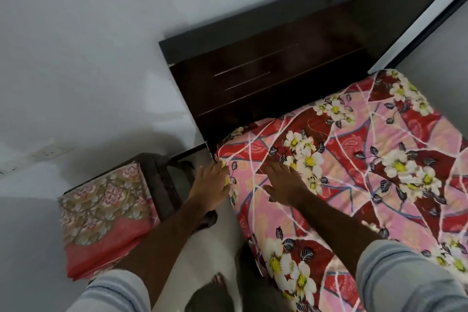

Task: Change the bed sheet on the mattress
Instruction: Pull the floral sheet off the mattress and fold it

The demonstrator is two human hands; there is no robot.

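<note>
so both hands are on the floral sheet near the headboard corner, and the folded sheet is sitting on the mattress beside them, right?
Not quite. The head view shows the left hand and right hand on the floral sheet near the headboard, but the folded sheet lies on a dark stool beside the bed, not on the mattress.

Both arms bare from approx. mid-forearm down. Left sleeve (119,291) & right sleeve (402,276): pale grey-blue knit w/ thin darker stripes running across, cuffs pushed up, fabric bunched. Left hand (211,182) & right hand (285,185): bare, details blurred. Toes of one bare foot (219,280) show at bottom edge.
</note>
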